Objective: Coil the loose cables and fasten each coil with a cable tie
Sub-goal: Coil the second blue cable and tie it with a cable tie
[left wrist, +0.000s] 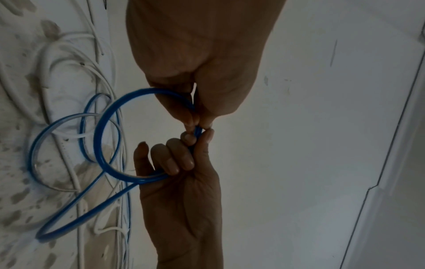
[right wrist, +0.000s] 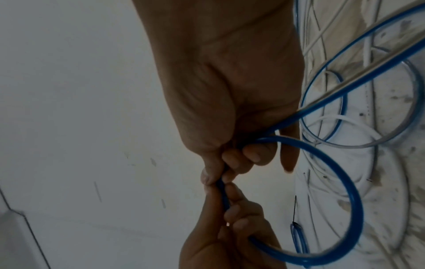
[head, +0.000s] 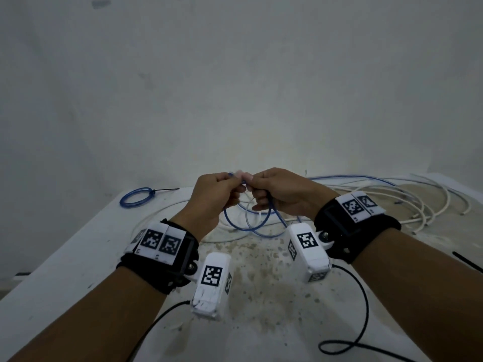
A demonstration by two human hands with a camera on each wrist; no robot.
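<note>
Blue cable (head: 257, 226) is the one in play, raised above the white table (head: 65, 270) between two hands. Over at the far left of the tabletop lies one finished blue coil (head: 136, 197), small and round, cinched by a black cable tie (head: 167, 189) whose tail sticks out to the right. Moving in, the left hand (head: 214, 199) has its thumb and fingertips pinched on the blue cable, fingers curled; the wrist view shows one glossy loop (left wrist: 108, 138) hanging from that pinch. Right against it, fingertips touching, the right hand (head: 281, 194) grasps the same cable, thumb and forefinger nipping the strand while the other fingers curl around the loop's far side (right wrist: 354, 203). So that is one loop formed between the hands, with the rest of the blue cable trailing down in a couple of slack curves onto the stained tabletop (head: 261, 270). It is thin, smooth and bright blue, paler where light catches it. Behind and to the right sprawls a tangle of white cables (head: 418, 205), several strands overlapping, too mixed to count, with more blue line (head: 366, 177) arcing along its back edge. At the far right edge one more black cable tie (head: 467, 261) lies loose on the table.
</note>
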